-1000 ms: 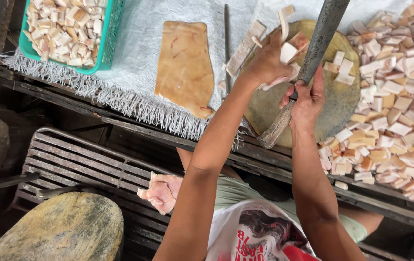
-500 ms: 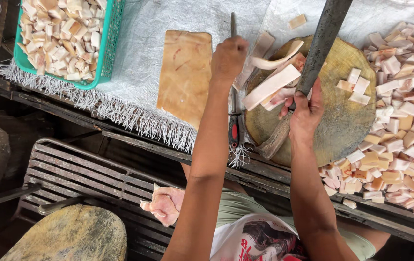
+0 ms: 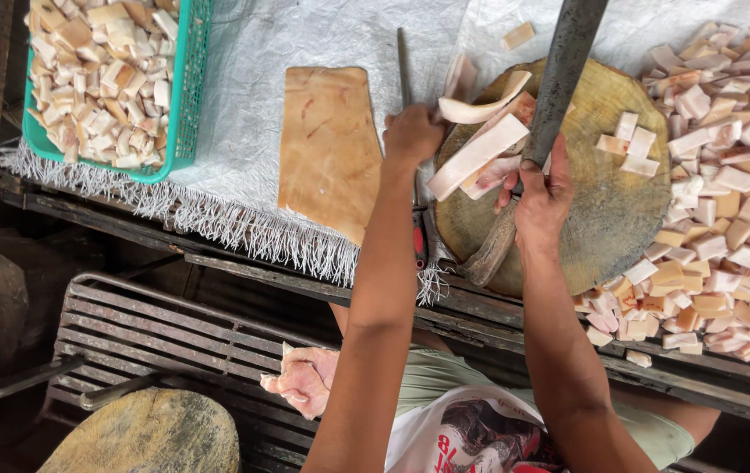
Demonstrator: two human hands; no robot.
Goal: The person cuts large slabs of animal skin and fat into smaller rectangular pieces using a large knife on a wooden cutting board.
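My right hand [image 3: 543, 188] has its grip wrapped round the cleaver [image 3: 559, 83] handle, blade up & clear of the round chopping block [image 3: 603, 219]. Left hand [image 3: 412, 133] is fisted just left of the pale strips [image 3: 477, 153] on the block; can't tell what it grips.

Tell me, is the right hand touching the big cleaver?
Touching. The head view shows the right hand wrapped around the cleaver's handle above the round chopping block, fingers closed on it.

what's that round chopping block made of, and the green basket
The round chopping block looks like raw wood, probably a log slice: brown, rough, scored by cuts. The green basket looks like moulded plastic: bright even colour and a thin lattice wall.
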